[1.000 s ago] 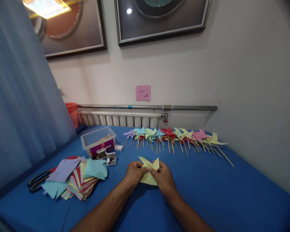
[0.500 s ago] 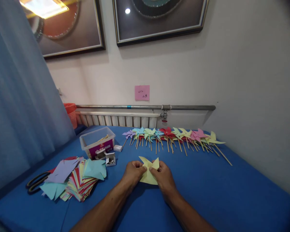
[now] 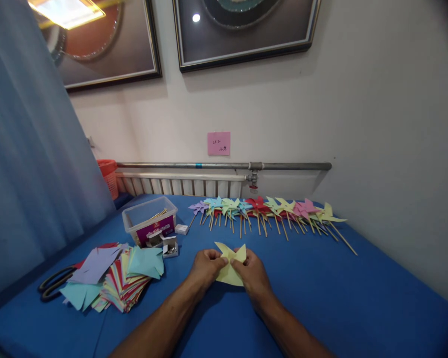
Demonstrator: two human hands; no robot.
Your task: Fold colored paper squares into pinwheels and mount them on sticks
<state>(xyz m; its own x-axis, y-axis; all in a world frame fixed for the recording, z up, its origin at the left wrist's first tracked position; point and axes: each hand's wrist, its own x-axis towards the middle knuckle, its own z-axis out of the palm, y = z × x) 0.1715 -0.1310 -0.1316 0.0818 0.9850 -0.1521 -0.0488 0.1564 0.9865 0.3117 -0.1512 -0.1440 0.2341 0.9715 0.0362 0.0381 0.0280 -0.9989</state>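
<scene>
A pale yellow paper sheet (image 3: 229,276), cut in from its corners, is held over the blue-covered table in front of me. My left hand (image 3: 206,268) pinches its left side, thumb on top near the middle. On the right side my right hand (image 3: 251,271) grips it the same way, its thumb close to the other one. Two pointed flaps of the paper stand up beyond the thumbs. The fingers underneath are hidden by the sheet.
Several finished paper pinwheels (image 3: 257,205) on sticks lie in a row at the back. To the left are cut paper sheets (image 3: 125,283), scissors (image 3: 54,283), a plastic tub (image 3: 149,219) with sticks, and a small open box (image 3: 170,247) of metal pieces.
Both hands and the yellow paper stay almost as they were. The view has shifted very slightly.
</scene>
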